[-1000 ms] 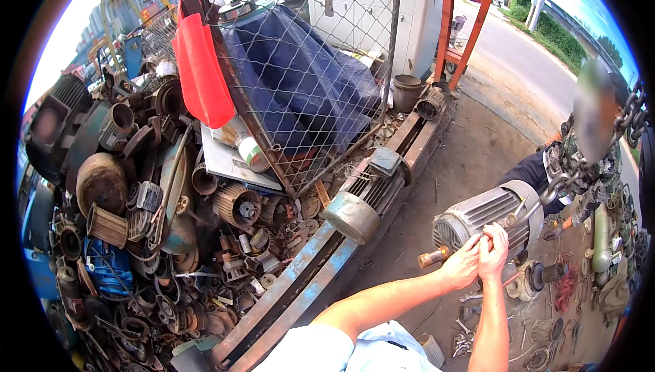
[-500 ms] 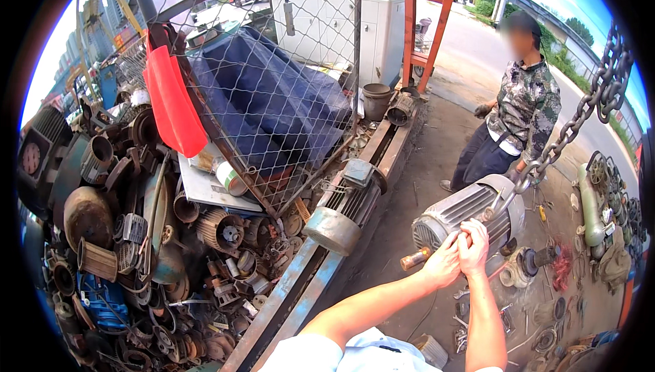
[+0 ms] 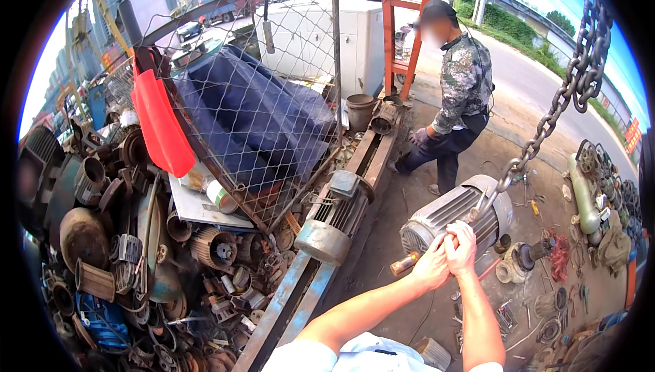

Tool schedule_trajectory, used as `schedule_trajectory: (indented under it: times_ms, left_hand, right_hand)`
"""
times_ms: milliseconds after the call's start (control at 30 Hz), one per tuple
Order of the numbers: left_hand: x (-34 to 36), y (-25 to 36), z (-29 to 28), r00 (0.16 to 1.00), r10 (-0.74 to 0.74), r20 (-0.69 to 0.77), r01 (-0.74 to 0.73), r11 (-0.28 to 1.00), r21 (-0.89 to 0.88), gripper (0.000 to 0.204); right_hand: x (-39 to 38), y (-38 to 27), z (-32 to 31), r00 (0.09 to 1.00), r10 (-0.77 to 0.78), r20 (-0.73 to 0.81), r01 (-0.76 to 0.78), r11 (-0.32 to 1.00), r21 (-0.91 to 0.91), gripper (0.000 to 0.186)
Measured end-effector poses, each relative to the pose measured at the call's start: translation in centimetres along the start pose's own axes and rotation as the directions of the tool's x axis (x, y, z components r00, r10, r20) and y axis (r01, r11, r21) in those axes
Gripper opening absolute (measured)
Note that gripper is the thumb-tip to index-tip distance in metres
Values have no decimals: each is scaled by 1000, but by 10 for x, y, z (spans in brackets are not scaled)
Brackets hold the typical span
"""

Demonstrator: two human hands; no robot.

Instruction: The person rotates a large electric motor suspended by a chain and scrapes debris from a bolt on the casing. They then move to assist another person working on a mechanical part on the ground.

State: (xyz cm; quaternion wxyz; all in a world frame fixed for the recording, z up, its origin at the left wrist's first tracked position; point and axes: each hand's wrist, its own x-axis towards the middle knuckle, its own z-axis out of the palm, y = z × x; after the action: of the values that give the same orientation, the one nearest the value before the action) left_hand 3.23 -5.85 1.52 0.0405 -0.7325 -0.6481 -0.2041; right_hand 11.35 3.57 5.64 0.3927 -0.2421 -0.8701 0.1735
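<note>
My left hand [image 3: 432, 265] and my right hand [image 3: 460, 246] are pressed together, fingers closed, at the near side of a grey finned electric motor [image 3: 447, 212]. What they grip, if anything, is hidden by the fingers. A heavy steel chain [image 3: 539, 137] comes down from the upper right to a shackle-like metal link [image 3: 479, 208] at the motor's top, just beyond my fingertips. A brown cylindrical piece [image 3: 404, 263] sticks out to the left of my left hand, below the motor's end; whether it is held cannot be told.
A person in a camouflage jacket [image 3: 465, 85] stands beyond the motor. Another motor [image 3: 334, 218] rests on a steel rail [image 3: 280, 321] at left, beside a mesh gate [image 3: 300, 99] and a scrap heap [image 3: 147, 263]. Tools [image 3: 505, 314] and a green cylinder [image 3: 583, 195] lie to the right.
The person beyond the motor has stepped left and leans forward, arm lowered. The whole view has shifted slightly; my hands stay together against the motor.
</note>
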Motion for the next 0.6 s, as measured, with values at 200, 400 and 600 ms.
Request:
schedule_trajectory:
  times_ms: [200,400,600]
  left_hand:
    - [1,-1,2,1000,13,-7,-13,1000,-5,78]
    - [-1,0,-5,999,16,38,-17,999,39,78]
    - [-1,0,-2,1000,2,21,-3,1000,29,79]
  right_hand:
    - [0,-1,0,1000,6,-2,-6,1000,-7,22]
    - [2,-6,-2,999,-26,-29,25,1000,-12,19]
    - [-1,0,1,1000,-4,-25,4,1000,7,23]
